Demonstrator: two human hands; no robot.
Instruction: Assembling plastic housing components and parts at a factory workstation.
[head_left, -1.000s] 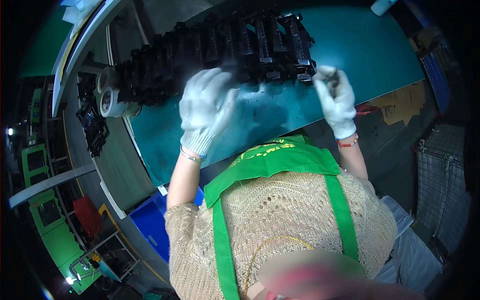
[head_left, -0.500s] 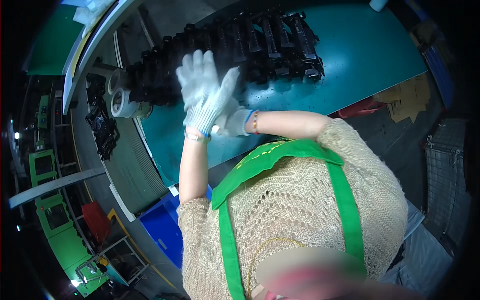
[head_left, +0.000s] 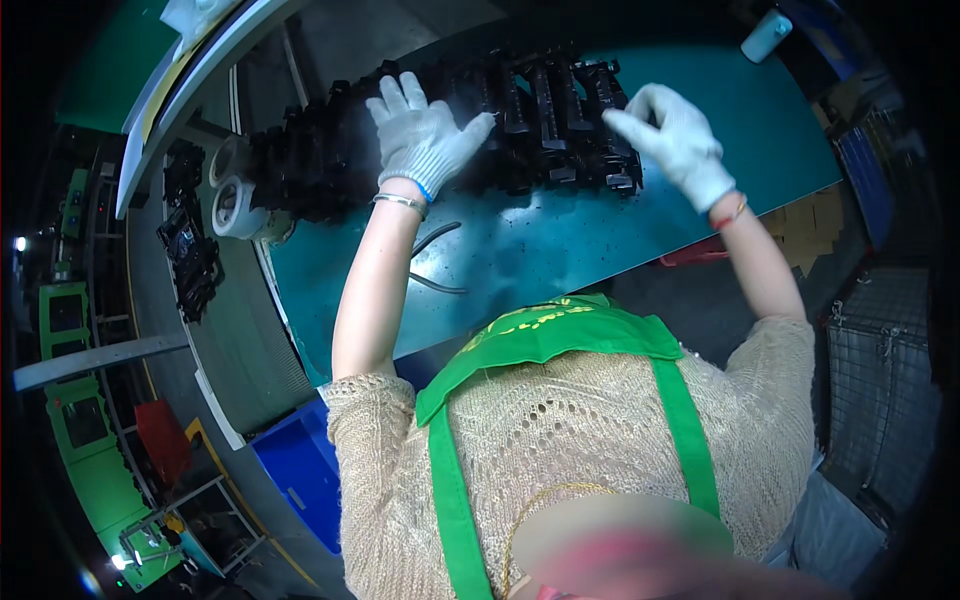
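My left hand [head_left: 425, 135], in a white knit glove, is open with its fingers spread over the left part of a long row of black molded plastic parts [head_left: 545, 115]. Whether its palm touches them I cannot tell. At the row's right end is my right hand [head_left: 678, 145], gloved too, with bent fingers apart and nothing seen between them. Its thumb side faces the last part. Two dark curved handles [head_left: 440, 288], like those of pliers, lie on the teal tabletop [head_left: 560, 245] beside my left forearm, which hides the rest of that tool.
Rolls of tape [head_left: 236, 207] stand at the table's left edge. Beyond them, more black parts [head_left: 190, 245] rest on a grey belt surface. A pale cylinder [head_left: 767, 37] is at the far right. Below are a blue bin [head_left: 300, 470], cardboard [head_left: 805, 230] and a wire cage [head_left: 875, 385].
My hands were together, the right behind the left wrist. The right has swung out to the row's right end; the left has shifted slightly right. The dark handles have come into view.
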